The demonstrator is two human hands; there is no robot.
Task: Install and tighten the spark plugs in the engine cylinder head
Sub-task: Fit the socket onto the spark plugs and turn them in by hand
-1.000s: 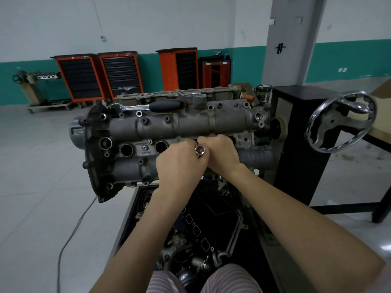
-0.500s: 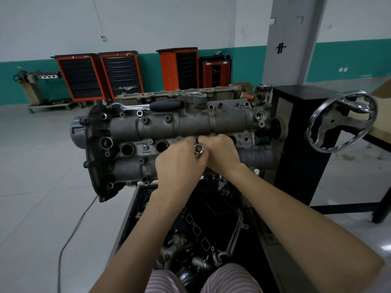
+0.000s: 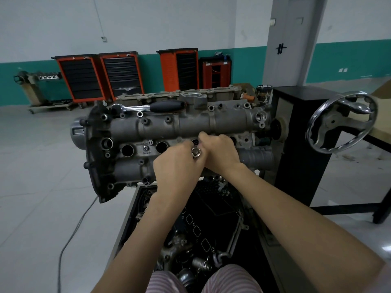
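- Two spark plug wells (image 3: 127, 150) gape dark in the cylinder head (image 3: 190, 125).
- Left hand (image 3: 176, 163) grips a socket (image 3: 196, 152); right hand (image 3: 220, 152) curls beside it, its grasp hidden.

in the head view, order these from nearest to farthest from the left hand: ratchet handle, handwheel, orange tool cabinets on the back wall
From the left hand:
1. Ratchet handle, lying on top of the cylinder head, just above and behind the hand.
2. Handwheel, off to the right on the black stand.
3. Orange tool cabinets, far back against the wall, beyond the engine.
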